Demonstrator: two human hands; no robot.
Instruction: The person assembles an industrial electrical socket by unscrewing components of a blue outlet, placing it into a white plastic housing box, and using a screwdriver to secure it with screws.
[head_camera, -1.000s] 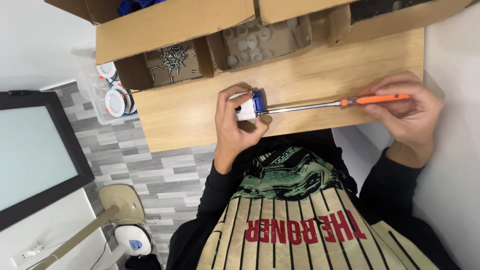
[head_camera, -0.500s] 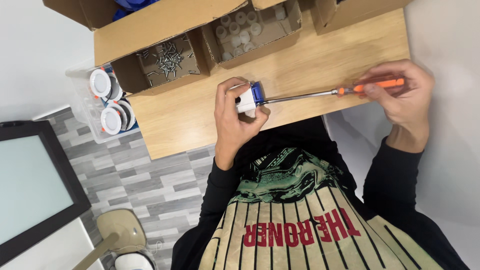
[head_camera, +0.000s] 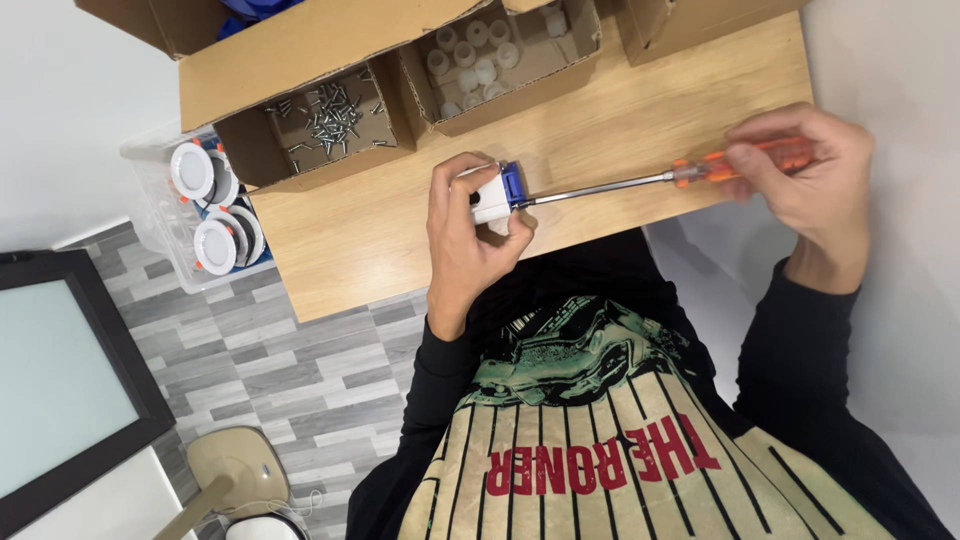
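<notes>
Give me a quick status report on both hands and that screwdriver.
Left hand grips small white-and-blue part. Right hand holds orange-handled screwdriver, tip at the part's blue end. Nothing between them; box of screws sits behind.

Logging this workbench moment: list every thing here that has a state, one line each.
left hand: gripping the white and blue part
white and blue part: held, screwdriver tip in it
screwdriver: horizontal, handle in right hand
right hand: closed on handle
screw box: open
white cap box: open

Fingers of the left hand (head_camera: 470, 235) cover much of the white-and-blue part (head_camera: 497, 193); the right hand (head_camera: 805, 175) hides the screwdriver (head_camera: 640, 183) handle's end, at three o'clock.
</notes>
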